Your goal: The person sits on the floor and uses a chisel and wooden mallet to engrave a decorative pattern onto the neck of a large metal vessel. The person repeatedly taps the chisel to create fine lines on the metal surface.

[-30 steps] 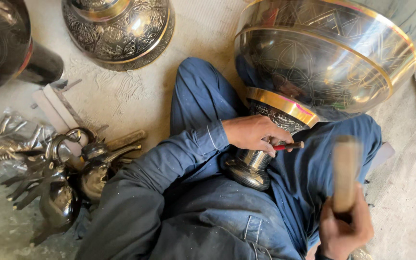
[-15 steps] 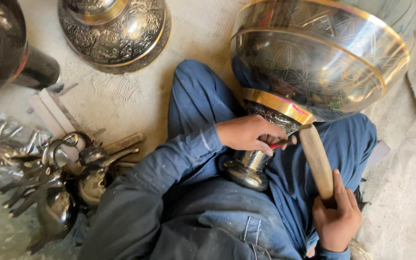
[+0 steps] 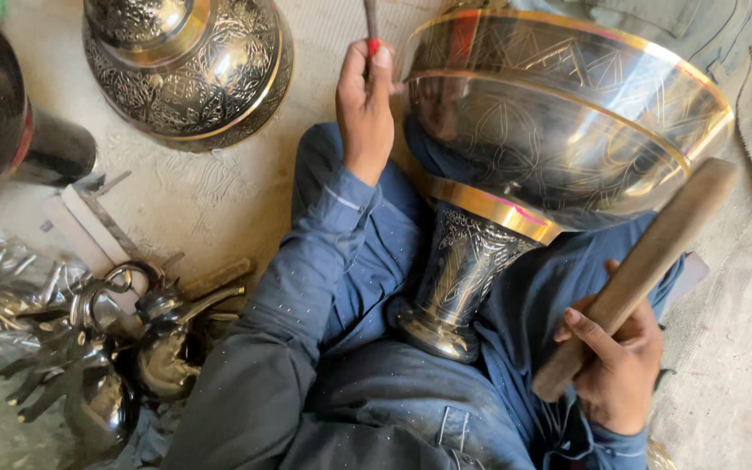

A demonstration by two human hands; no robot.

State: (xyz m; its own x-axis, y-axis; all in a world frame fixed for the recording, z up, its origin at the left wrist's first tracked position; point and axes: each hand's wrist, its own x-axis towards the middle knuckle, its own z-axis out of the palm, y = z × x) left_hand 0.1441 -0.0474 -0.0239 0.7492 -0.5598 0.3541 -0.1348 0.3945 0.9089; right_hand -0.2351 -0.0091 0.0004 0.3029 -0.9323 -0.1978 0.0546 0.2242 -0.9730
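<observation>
A large metal goblet (image 3: 559, 130) with engraved patterns and gold bands lies tilted across the person's lap, its foot at 6 o'clock and its bowl at 1 o'clock. The left hand (image 3: 365, 104), at 12 o'clock, is clamped on a thin chisel (image 3: 371, 22) with a red band, beside the bowl's rim. The right hand (image 3: 615, 365), at 4 o'clock, grips a wooden mallet (image 3: 646, 265) angled up toward the bowl. An engraved pot (image 3: 189, 70) stands at 11 o'clock; metal parts (image 3: 89, 348) lie on the floor at 8 o'clock.
</observation>
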